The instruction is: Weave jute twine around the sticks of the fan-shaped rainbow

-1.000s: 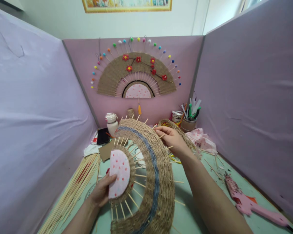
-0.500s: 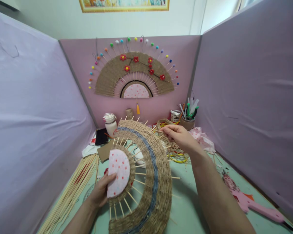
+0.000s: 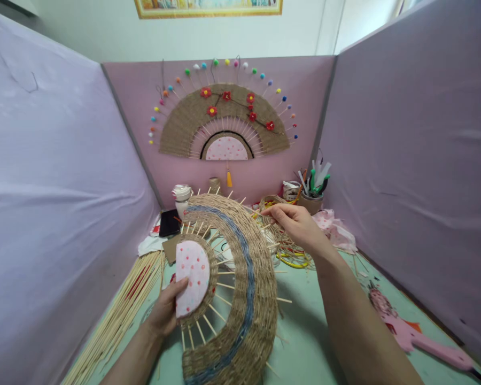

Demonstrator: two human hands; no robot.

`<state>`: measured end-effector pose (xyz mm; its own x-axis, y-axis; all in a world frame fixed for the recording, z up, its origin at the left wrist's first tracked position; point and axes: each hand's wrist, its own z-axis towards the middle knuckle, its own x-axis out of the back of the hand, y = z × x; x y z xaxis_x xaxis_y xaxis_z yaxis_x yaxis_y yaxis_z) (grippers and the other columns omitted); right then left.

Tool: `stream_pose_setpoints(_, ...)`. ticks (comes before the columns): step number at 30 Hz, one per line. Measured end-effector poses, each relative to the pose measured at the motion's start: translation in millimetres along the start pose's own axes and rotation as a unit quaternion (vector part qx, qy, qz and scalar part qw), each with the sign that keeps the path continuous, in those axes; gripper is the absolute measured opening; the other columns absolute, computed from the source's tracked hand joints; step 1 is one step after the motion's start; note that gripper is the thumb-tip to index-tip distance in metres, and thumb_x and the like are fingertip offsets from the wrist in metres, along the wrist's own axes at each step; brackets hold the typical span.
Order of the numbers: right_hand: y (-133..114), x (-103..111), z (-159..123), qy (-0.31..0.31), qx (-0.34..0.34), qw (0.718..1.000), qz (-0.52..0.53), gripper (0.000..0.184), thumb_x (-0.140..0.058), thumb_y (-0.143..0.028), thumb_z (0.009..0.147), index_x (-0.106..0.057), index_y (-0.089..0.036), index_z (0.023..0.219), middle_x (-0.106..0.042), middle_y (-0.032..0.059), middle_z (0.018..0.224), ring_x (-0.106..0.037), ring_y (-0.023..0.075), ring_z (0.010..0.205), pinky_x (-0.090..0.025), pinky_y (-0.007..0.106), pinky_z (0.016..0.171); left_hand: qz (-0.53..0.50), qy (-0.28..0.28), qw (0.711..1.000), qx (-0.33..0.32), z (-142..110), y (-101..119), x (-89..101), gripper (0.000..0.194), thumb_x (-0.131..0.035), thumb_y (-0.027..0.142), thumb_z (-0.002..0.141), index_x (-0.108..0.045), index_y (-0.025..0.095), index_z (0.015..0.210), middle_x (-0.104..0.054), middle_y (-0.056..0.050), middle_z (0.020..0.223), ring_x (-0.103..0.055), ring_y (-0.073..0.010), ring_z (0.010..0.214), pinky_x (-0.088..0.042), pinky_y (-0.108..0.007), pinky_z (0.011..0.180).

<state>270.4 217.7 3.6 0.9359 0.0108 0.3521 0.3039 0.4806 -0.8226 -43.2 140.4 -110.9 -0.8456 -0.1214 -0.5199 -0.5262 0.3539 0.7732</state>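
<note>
A half-round woven fan (image 3: 266, 283) of tan twine on thin sticks stands tilted before me, a blue band curving through its weave. My left hand (image 3: 166, 307) is closed on its straight edge, the thumb over the white, red-dotted half-circle (image 3: 193, 278) and the fingers hidden behind. At the upper right rim, my right hand (image 3: 294, 222) pinches a thin tan strand (image 3: 258, 213) beside the stick tips; whether it is twine or a stick is too fine to tell.
A finished fan (image 3: 176, 131) with pompoms hangs on the pink back panel. Loose sticks (image 3: 120, 305) lie at left, a pink glue gun (image 3: 433, 347) at right. Behind are a white bottle (image 3: 181, 200), twine coils (image 3: 292, 259) and a tool pot (image 3: 310, 203). Fabric walls flank the table.
The woven fan has turned and shifted slightly left in my left hand. My right hand stays pinched near its rim; the background has moved slightly right in view.
</note>
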Motion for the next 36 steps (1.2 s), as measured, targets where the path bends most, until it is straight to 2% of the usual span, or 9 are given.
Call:
stream_pose_setpoints(8,3,-14,2,-0.073,-0.053,0.986,0.14,0.056,-0.045,-0.061,0.083,-0.072,-0.012,0.091,-0.054,0.0039,0.066,-0.04,0.0097,0.056,-0.028,0.023,0.051,-0.024,-0.023,0.999,-0.002,1,0,3.1,0.018,-0.056,0.015,0.081,-0.069,0.008,0.092,-0.073,-0.015,0.085,-0.07,-0.0252,0.075,-0.056,-0.039,0.077)
stream_pose_setpoints(12,6,-15,2,-0.062,-0.077,0.978,0.186,0.058,-0.048,-0.063,0.08,-0.07,-0.012,0.094,-0.054,0.0046,0.069,-0.041,0.0094,0.056,-0.029,0.023,0.05,-0.035,-0.035,0.999,0.004,2,0,4.4,0.02,-0.055,0.016,0.082,-0.07,0.007,0.092,-0.072,-0.017,0.088,-0.07,-0.0264,0.079,-0.055,-0.039,0.08)
stream_pose_setpoints(16,8,-14,3,-0.054,-0.091,0.974,0.2,0.056,-0.05,-0.064,0.078,-0.07,-0.012,0.089,-0.053,0.0038,0.068,-0.04,0.0088,0.055,-0.03,0.023,0.049,-0.047,-0.038,0.998,0.004,3,1,5.5,0.021,-0.053,0.016,0.084,-0.07,0.006,0.093,-0.071,-0.017,0.09,-0.069,-0.0272,0.081,-0.054,-0.04,0.082)
stream_pose_setpoints(20,10,-13,4,-0.046,-0.087,0.98,0.172,0.055,-0.05,-0.063,0.079,-0.069,-0.011,0.086,-0.054,0.0036,0.066,-0.04,0.009,0.055,-0.03,0.023,0.049,-0.048,-0.01,0.999,-0.013,3,5,1.4,0.024,-0.05,0.015,0.085,-0.067,0.007,0.099,-0.072,-0.017,0.087,-0.07,-0.0268,0.079,-0.054,-0.042,0.082)
stream_pose_setpoints(26,10,-11,5,-0.009,-0.033,0.998,0.062,0.042,-0.049,-0.051,0.085,-0.068,-0.014,0.079,-0.056,0.0026,0.067,-0.045,0.0108,0.061,-0.033,0.024,0.056,-0.033,0.059,0.994,-0.082,3,8,-8.3,0.037,-0.054,0.01,0.081,-0.055,0.008,0.118,-0.073,-0.014,0.087,-0.07,-0.0244,0.075,-0.056,-0.039,0.078)
stream_pose_setpoints(31,-4,-10,0,-0.048,0.013,0.998,-0.045,0.033,-0.049,-0.041,0.087,-0.066,-0.015,0.076,-0.057,0.0013,0.068,-0.048,0.0119,0.064,-0.034,0.025,0.058,-0.024,0.077,0.993,-0.089,1,7,-12.6,0.035,-0.055,0.01,0.08,-0.055,0.008,0.115,-0.073,-0.013,0.085,-0.07,-0.0243,0.073,-0.057,-0.037,0.075)
stream_pose_setpoints(36,-15,-10,-5,-0.064,0.065,0.992,-0.082,0.031,-0.047,-0.037,0.089,-0.069,-0.016,0.082,-0.064,0.0029,0.076,-0.053,0.0126,0.07,-0.038,0.025,0.065,-0.037,0.071,0.993,-0.082,0,7,-13.6,0.036,-0.053,0.01,0.081,-0.054,0.008,0.118,-0.073,-0.013,0.086,-0.07,-0.0247,0.076,-0.057,-0.039,0.078)
